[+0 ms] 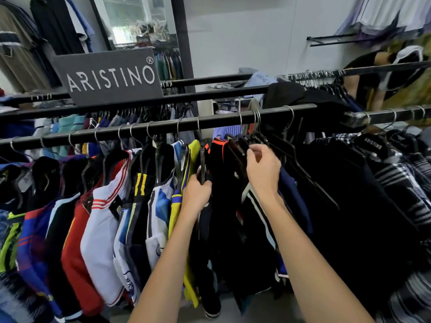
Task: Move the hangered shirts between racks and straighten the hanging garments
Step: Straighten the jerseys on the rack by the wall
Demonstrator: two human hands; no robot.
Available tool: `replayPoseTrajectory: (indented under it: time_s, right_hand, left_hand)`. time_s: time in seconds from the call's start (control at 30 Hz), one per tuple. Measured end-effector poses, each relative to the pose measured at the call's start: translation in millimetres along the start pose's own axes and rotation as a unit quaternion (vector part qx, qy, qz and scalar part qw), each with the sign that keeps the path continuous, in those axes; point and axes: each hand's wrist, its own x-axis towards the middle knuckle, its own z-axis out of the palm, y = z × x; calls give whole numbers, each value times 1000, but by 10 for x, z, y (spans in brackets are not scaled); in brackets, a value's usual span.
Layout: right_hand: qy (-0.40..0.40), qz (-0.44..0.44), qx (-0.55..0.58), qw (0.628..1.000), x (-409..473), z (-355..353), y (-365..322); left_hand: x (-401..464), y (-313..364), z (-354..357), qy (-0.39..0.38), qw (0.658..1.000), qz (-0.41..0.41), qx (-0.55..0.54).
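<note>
A clothing shop with pale walls and a mirror at the back holds several black rails, and the front rail (163,128) runs across the view packed with shirts on hangers. Below the rail to its left, bright sports jerseys (100,220) hang fairly evenly; below its middle and right, dark shirts (349,206) crowd together. The left hand (197,194) is closed around the arm of a black hanger (202,164) just under the rail's middle, and the right hand (263,170) beside it curls its fingers over the shoulders of a bunch of dark hangers (240,150), pinching them together. Both hands work in the gap between the bright and dark groups, so the job looks midway: many garments already hang on this rail, yet the bunch in hand is still tangled and uneven, and the dark shirts need spacing. Behind the rail stands a grey brand sign (109,76) and a second rail (210,79). A black garment (293,94) draped over the rail's right part and the tight hooks there would hinder sliding hangers along
</note>
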Motion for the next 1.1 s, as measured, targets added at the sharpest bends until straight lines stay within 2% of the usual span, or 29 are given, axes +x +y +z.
replayPoseTrajectory:
  time_s: [0.17, 0.27, 0.37, 0.43, 0.67, 0.9, 1.0, 1.1]
  right_hand:
    - [-95, -2, -71, 993, -161, 48, 197]
    - [-148, -11, -124, 981, -200, 98, 254]
    - [-177, 15, -128, 976, -181, 107, 253]
    - [-186, 47, -107, 976, -164, 103, 184]
    - [-152, 61, -56, 985, -265, 291, -29]
    - [-202, 36, -44, 978, -312, 307, -6]
    - [-219, 26, -57, 974, -250, 284, 12]
    - [-229, 28, -53, 971, -230, 246, 35]
  left_hand:
    - [131, -113, 74, -42, 993, 26, -107]
    - [121, -110, 51, -51, 990, 39, -122]
    - [120, -108, 18, -44, 992, 40, -115]
    - [104, -94, 2, -47, 992, 40, -109]
    - [194, -187, 22, -41, 995, 39, -78]
    - [200, -161, 74, -35, 996, 44, -76]
    - [193, -156, 121, -4, 998, 46, -38]
    - [98, -116, 195, 90, 989, 92, 68]
